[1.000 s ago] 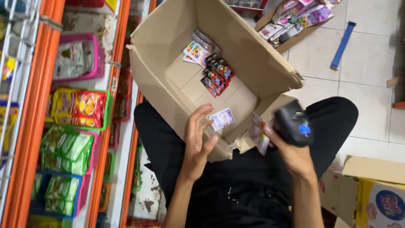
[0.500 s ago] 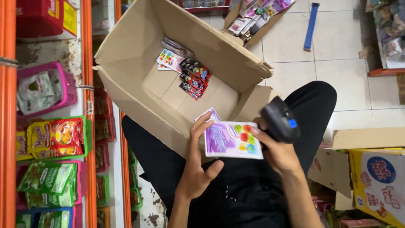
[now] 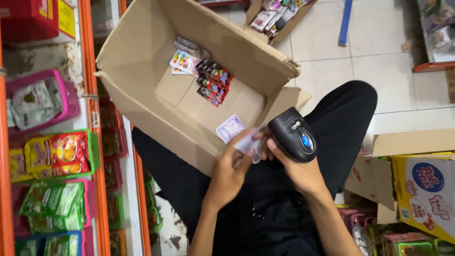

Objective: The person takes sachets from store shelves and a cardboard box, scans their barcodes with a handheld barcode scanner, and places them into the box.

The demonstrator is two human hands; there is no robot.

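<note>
My right hand [image 3: 296, 166] grips a black handheld scanner [image 3: 291, 134] with a blue button. My left hand [image 3: 230, 170] pinches a small pale packet [image 3: 247, 142] right beside the scanner, over my lap. Both hands hover at the near edge of an open cardboard box [image 3: 142, 102] resting on my black trousers. A small purple packet [image 3: 230, 127] lies on the box floor just beyond my fingers. Farther inside lie several dark red-and-black packets [image 3: 213, 81] and colourful sachets [image 3: 184, 61].
Orange shelf rails [image 3: 91, 95] run down the left, with pink and green baskets of snack packs [image 3: 59, 154]. A second cardboard box of goods [image 3: 277, 16] sits on the tiled floor at the top. A yellow carton [image 3: 426, 189] stands at right.
The purple-and-white sachet that I held flat half a second ago is gone from view; my left hand now holds a small pale packet against the scanner. The camera has shifted a little.
</note>
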